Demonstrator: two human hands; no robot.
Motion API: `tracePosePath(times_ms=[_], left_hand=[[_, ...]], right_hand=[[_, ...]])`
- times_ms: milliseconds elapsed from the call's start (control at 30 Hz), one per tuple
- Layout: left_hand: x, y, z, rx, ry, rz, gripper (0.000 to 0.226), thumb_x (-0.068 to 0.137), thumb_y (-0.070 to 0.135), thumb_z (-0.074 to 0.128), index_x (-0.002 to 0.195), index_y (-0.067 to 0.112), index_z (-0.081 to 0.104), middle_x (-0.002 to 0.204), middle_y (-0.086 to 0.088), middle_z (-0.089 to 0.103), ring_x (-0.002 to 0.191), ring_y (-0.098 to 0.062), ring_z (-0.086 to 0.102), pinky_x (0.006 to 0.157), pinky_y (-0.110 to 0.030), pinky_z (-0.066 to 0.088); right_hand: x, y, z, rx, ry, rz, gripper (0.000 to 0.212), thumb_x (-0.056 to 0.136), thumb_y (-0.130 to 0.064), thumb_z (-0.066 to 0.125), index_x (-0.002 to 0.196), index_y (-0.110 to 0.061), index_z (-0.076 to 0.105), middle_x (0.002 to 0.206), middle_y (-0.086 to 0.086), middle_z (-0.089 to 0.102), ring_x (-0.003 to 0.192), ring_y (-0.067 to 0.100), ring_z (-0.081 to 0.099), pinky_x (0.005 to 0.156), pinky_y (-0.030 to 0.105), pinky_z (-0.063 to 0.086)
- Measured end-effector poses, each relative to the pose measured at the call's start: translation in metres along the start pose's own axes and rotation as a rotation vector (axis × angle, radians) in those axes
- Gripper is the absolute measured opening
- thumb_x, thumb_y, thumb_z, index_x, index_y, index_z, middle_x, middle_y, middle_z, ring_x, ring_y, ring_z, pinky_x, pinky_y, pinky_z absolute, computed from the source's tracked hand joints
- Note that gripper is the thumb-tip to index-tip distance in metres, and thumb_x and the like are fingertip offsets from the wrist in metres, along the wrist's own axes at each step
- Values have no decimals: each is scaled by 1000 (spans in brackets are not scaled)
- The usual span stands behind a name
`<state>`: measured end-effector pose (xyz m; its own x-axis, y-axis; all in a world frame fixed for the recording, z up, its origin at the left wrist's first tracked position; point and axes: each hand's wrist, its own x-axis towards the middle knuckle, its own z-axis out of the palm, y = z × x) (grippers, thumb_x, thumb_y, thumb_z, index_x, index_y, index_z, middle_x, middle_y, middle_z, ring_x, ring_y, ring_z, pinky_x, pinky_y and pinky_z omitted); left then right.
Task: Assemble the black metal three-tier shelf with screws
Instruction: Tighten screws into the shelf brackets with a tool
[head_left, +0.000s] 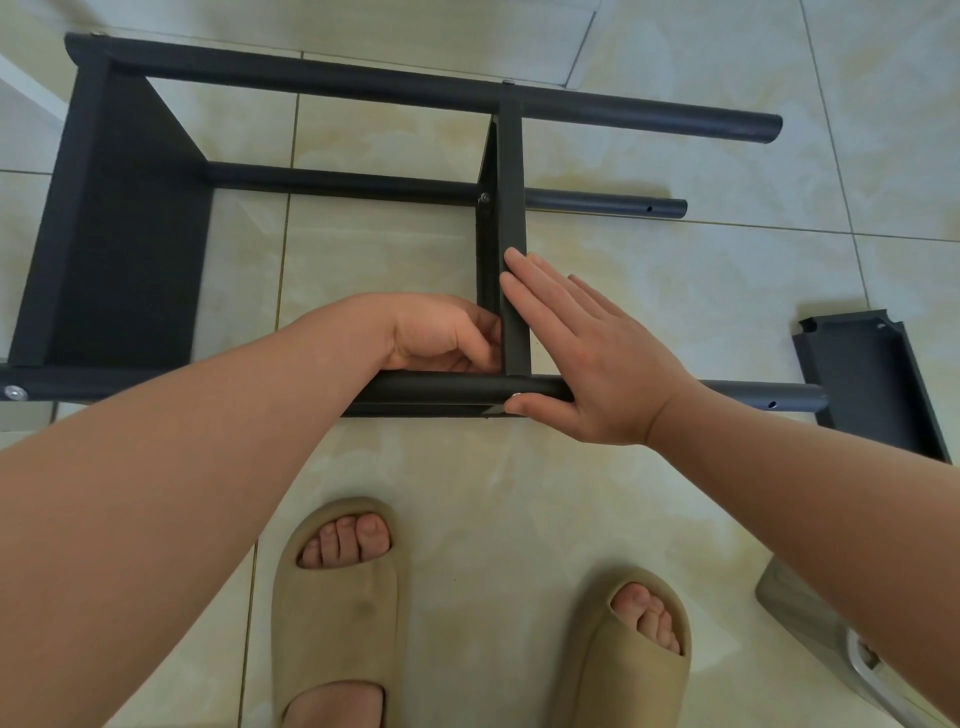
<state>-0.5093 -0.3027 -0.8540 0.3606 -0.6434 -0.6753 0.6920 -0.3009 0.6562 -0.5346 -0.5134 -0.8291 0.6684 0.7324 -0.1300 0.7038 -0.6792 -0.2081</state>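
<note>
Beige glossy tiles make up the floor (675, 260), and the black shelf (311, 78) lies on its side across it, poles running left to right. Two tiers are fitted: a left tier (119, 234) at the poles' left ends and a middle tier (511, 171) seen edge-on about halfway along. To the right of the middle tier the poles run on bare. A loose tier (862, 384) lies on the floor at the right, touching the right end of the near pole (441, 387).

Both forearms reach in from below. The right hand (597, 364) lies flat against the right face of the middle tier, its fingers (524, 280) straight and pressed together, the thumb (540, 405) under the near pole. The left hand (441, 332) is inside the frame at the corner where the middle tier meets the near pole, fingers curled against the tier's left face; I cannot tell whether they pinch anything.

Two feet in tan slippers (337, 613) stand just below the shelf. A grey object (795, 597) sits at the lower right, partly hidden by the arm.

A silver screw (517, 396) shows on the near pole at the thumb tip, and an end screw (15, 393) at the pole's left end.
</note>
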Motion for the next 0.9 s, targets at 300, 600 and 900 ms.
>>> tracePosePath(times_ms=[300, 600, 900], left_hand=[[-1, 4, 2, 97, 18, -136, 24, 95, 14, 54, 86, 10, 76, 86, -10, 72, 84, -27, 66, 89, -41, 52], [-2, 2, 0, 80, 58, -82, 40, 78, 8, 65, 115, -9, 62, 100, -24, 65, 92, -34, 64, 93, -44, 52], [-1, 2, 0, 58, 25, -11, 22, 92, -6, 49, 93, 6, 68, 79, -9, 73, 74, -21, 70, 75, -31, 56]], right_hand=[[0, 0, 1, 3, 11, -3, 98, 95, -74, 35, 162, -7, 12, 171, 7, 3, 158, 22, 1, 126, 48, 20], [-1, 0, 0, 10, 14, -3, 98, 95, -74, 35, 162, -6, 13, 171, 8, 3, 158, 22, 2, 125, 49, 22], [0, 0, 0, 1, 2, 1, 98, 95, -75, 33, 162, -7, 12, 171, 7, 2, 158, 22, 0, 126, 48, 20]])
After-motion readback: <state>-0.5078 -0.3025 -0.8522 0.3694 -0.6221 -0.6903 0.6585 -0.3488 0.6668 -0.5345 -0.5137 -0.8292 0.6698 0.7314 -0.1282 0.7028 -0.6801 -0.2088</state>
